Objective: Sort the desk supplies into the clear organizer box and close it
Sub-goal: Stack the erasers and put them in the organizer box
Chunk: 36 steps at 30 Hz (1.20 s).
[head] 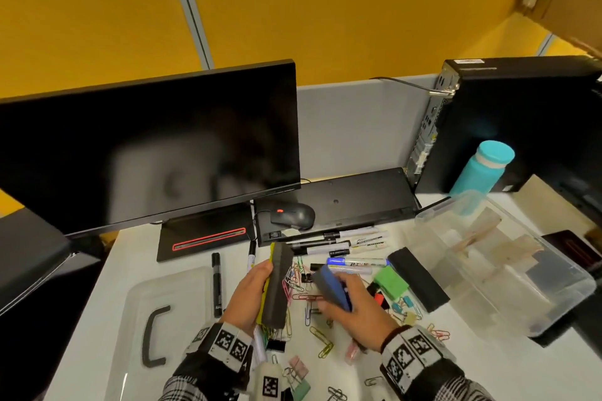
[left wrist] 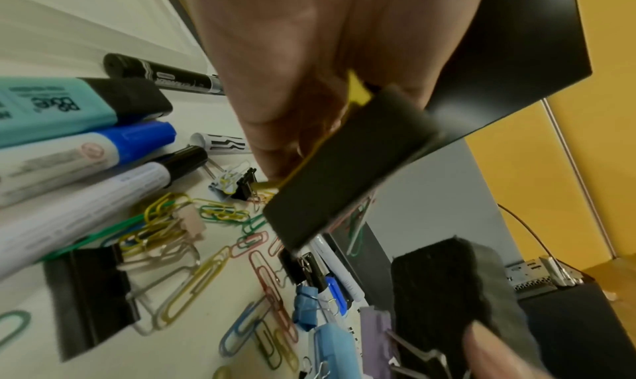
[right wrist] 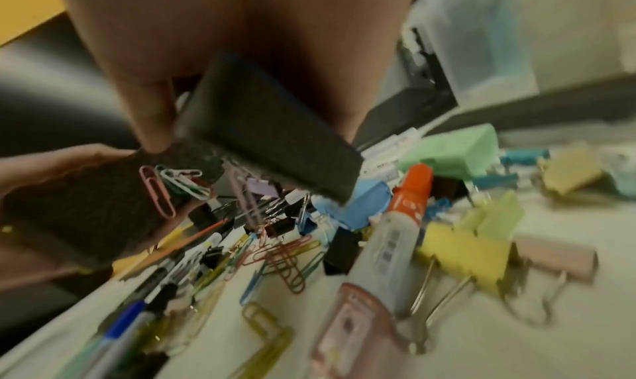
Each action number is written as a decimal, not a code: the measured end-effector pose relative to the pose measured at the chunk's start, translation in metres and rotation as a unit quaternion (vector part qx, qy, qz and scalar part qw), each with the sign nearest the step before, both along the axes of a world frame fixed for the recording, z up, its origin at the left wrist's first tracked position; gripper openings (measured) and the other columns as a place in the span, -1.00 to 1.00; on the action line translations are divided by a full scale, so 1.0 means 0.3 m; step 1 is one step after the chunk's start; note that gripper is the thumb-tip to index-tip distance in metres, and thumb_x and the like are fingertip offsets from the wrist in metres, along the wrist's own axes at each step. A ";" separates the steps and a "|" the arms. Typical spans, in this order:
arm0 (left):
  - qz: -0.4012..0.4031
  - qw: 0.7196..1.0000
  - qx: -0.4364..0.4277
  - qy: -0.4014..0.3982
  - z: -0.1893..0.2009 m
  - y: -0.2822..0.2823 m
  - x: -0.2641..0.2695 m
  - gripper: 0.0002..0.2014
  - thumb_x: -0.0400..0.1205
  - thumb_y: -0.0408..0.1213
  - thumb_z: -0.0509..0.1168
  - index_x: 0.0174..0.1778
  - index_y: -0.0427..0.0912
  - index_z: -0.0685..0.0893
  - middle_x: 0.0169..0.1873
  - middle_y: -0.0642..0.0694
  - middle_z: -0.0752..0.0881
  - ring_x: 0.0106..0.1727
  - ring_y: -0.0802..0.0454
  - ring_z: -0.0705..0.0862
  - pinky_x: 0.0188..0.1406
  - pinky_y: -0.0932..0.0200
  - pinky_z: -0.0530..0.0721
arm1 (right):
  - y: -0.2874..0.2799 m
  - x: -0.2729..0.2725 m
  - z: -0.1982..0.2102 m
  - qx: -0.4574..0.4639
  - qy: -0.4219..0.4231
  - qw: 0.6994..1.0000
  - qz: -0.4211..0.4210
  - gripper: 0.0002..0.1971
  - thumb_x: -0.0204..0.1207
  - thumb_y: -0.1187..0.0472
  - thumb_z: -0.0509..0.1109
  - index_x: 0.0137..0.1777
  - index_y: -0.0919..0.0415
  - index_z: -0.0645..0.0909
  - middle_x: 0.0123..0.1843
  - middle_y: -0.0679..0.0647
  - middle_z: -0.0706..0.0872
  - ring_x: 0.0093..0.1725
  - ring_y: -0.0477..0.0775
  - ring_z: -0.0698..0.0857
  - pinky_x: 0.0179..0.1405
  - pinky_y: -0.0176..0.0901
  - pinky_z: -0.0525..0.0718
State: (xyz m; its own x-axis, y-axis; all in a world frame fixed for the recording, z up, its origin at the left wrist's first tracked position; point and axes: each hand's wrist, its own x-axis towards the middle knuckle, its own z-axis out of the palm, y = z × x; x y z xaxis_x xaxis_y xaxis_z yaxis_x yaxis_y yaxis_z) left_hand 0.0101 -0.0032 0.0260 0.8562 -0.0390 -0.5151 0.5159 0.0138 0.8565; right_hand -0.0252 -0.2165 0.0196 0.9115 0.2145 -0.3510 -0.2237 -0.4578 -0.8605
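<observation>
My left hand grips a yellow-backed eraser with a black felt face, held above the desk; several paper clips cling to it. Just to its right, my right hand grips a blue-backed eraser, felt side down. The clear organizer box stands open at the right with wooden clothespins inside. Its clear lid with a black handle lies flat at the left. Markers, paper clips, binder clips, a green eraser and a black eraser litter the desk between.
A dark monitor stands at the back left on its base. A black keyboard leans at the back with a mouse in front. A computer tower and a teal bottle stand at the back right.
</observation>
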 end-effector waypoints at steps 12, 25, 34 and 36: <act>0.029 0.997 -0.051 0.055 0.008 -0.041 0.043 -0.56 0.69 0.01 0.10 0.07 -0.30 0.68 -0.31 -0.27 0.76 -0.27 -0.14 0.72 -0.20 0.03 0.68 | 0.098 0.002 0.100 -0.175 -0.196 0.932 0.250 -0.32 0.37 -0.15 0.47 0.39 0.01 0.25 0.52 -0.12 0.24 0.27 -0.03 0.52 0.11 -0.21 0.53; 0.028 0.998 -0.032 0.051 -0.008 -0.046 0.056 -0.56 0.70 0.00 0.09 -0.19 -0.28 0.69 -0.42 -0.25 0.73 -0.30 -0.16 0.69 -0.24 0.07 0.64 | 0.106 0.035 0.115 -0.226 -0.238 0.910 0.253 -0.20 0.43 -0.26 0.34 0.55 0.08 0.13 0.66 -0.01 0.05 0.56 0.01 0.27 0.53 -0.10 0.26; 0.036 0.994 -0.066 0.076 0.016 0.016 0.067 -0.51 0.67 0.03 0.12 -0.02 -0.39 0.68 -0.21 -0.41 0.73 -0.19 -0.24 0.70 -0.18 0.01 0.63 | 0.031 0.033 0.082 -0.172 -0.131 0.948 0.232 -0.27 0.51 -0.25 0.26 0.60 -0.12 0.05 0.49 -0.10 0.41 0.34 -0.09 0.49 0.31 -0.21 0.47; 0.030 0.995 -0.057 0.077 0.004 0.022 0.064 -0.50 0.67 0.05 0.11 0.01 -0.38 0.67 -0.16 -0.42 0.73 -0.12 -0.27 0.71 -0.08 -0.05 0.64 | 0.014 0.032 0.066 -0.119 -0.097 0.975 0.161 -0.38 0.59 -0.13 0.22 0.59 -0.20 0.05 0.41 -0.08 0.51 0.24 -0.15 0.56 0.26 -0.26 0.53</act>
State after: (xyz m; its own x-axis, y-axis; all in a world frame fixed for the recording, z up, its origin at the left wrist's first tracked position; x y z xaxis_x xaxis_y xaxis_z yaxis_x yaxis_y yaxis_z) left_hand 0.0294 0.0032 0.0271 0.7697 -0.0563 -0.6359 0.6367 0.1417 0.7580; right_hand -0.0156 -0.2122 0.0393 0.8648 0.4335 -0.2535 0.1200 -0.6687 -0.7338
